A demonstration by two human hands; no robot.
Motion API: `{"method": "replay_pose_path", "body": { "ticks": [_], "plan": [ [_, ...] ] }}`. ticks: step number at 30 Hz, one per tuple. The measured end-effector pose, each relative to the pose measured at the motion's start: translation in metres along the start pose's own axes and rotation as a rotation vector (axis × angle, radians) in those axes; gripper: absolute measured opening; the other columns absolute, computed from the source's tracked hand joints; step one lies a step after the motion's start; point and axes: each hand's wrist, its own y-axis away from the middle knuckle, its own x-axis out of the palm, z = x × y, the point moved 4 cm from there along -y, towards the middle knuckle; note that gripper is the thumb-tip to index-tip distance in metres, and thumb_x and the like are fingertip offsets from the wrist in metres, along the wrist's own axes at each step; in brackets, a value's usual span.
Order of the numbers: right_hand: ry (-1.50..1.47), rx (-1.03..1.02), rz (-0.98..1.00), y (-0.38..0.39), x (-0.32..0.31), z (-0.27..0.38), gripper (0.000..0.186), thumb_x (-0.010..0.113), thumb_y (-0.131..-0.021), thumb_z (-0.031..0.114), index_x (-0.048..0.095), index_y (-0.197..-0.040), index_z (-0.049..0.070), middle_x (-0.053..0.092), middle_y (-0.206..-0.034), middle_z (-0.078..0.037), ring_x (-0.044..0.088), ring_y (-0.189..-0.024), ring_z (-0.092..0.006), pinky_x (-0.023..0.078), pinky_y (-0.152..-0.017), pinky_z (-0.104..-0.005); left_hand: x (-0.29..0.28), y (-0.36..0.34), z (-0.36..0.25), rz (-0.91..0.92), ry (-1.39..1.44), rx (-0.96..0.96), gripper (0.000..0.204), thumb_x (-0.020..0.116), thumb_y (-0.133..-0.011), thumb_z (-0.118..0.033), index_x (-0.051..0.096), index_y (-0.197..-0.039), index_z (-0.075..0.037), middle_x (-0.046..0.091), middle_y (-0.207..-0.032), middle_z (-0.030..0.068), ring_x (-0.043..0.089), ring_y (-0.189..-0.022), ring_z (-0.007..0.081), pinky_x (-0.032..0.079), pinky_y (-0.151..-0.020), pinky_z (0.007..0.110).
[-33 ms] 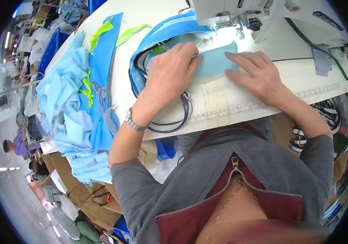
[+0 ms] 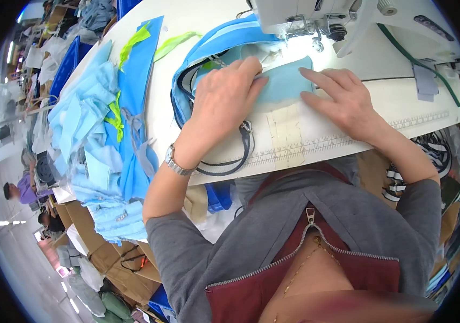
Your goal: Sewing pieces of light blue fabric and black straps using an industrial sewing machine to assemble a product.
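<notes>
A light-blue fabric piece lies flat on the white sewing table, just in front of the machine. My left hand rests over its left part with bent fingers, gripping the cloth; most of those fingertips are hidden. At the piece's right edge, my right hand is open, thumb and fingers apart, fingertips touching the cloth. A curved bright-blue sewn piece with dark edging, perhaps a bag part, stands around and behind my left hand. From under that hand, a dark narrow strap with a metal ring loops toward the table's front edge.
The sewing machine overhangs the back, its lamp lit. Light-blue cut pieces heap at the left beside a blue strip and lime-green scraps. A printed ruler runs along the front edge. Boxes stand at lower left.
My right hand has shifted very slightly to the right and toward me. The left hand stays in place on the cloth.
</notes>
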Motion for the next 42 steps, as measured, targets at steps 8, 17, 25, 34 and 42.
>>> {"method": "replay_pose_path", "body": {
  "ticks": [8, 17, 25, 34, 42],
  "plan": [
    [-0.677, 0.647, -0.193, 0.006, -0.010, -0.010, 0.037, 0.076, -0.067, 0.010, 0.065, -0.103, 0.008, 0.061, -0.109, -0.010, 0.061, -0.089, -0.0217, 0.051, -0.074, -0.0326, 0.000, 0.024, -0.012, -0.167, -0.090, 0.401, 0.020, 0.068, -0.066, -0.009, 0.055, -0.081, -0.009, 0.051, -0.074, 0.0048, 0.053, -0.070, 0.0210, 0.039, -0.069, 0.033],
    [-0.201, 0.033, -0.242, 0.001, -0.015, 0.020, 0.026, 0.066, -0.068, 0.011, 0.067, -0.094, 0.005, 0.065, -0.091, -0.009, 0.066, -0.082, -0.0217, 0.054, -0.065, -0.0302, -0.014, 0.025, -0.030, -0.170, -0.199, 0.360, 0.022, 0.062, -0.069, -0.008, 0.058, -0.090, -0.008, 0.056, -0.085, 0.0036, 0.058, -0.081, 0.0213, 0.044, -0.079, 0.039],
    [-0.223, -0.046, -0.294, 0.007, -0.013, 0.021, 0.029, 0.066, -0.068, 0.013, 0.067, -0.096, 0.004, 0.066, -0.091, -0.010, 0.067, -0.079, -0.0207, 0.055, -0.064, -0.0283, -0.005, 0.039, -0.026, 0.100, -0.142, 0.295, 0.012, 0.060, -0.068, -0.006, 0.055, -0.078, -0.008, 0.058, -0.089, 0.0051, 0.060, -0.085, 0.0208, 0.048, -0.071, 0.035],
    [-0.466, 0.104, -0.211, 0.008, -0.004, 0.009, 0.022, 0.064, -0.078, 0.010, 0.066, -0.098, 0.001, 0.066, -0.086, -0.011, 0.067, -0.072, -0.0191, 0.053, -0.057, -0.0258, -0.010, 0.034, -0.022, 0.108, 0.012, 0.343, 0.024, 0.069, -0.070, -0.009, 0.063, -0.094, -0.008, 0.064, -0.087, 0.0096, 0.063, -0.078, 0.0276, 0.049, -0.066, 0.037],
    [-0.893, 0.943, 0.370, -0.023, 0.022, -0.039, 0.028, 0.066, -0.083, 0.019, 0.065, -0.103, -0.002, 0.064, -0.071, -0.010, 0.065, -0.056, -0.0164, 0.051, -0.052, -0.0242, 0.004, -0.010, 0.015, 0.316, 0.134, -0.089, 0.023, 0.062, -0.086, -0.021, 0.062, -0.095, 0.001, 0.061, -0.076, 0.0214, 0.060, -0.071, 0.0359, 0.047, -0.064, 0.040]
  ]
}}
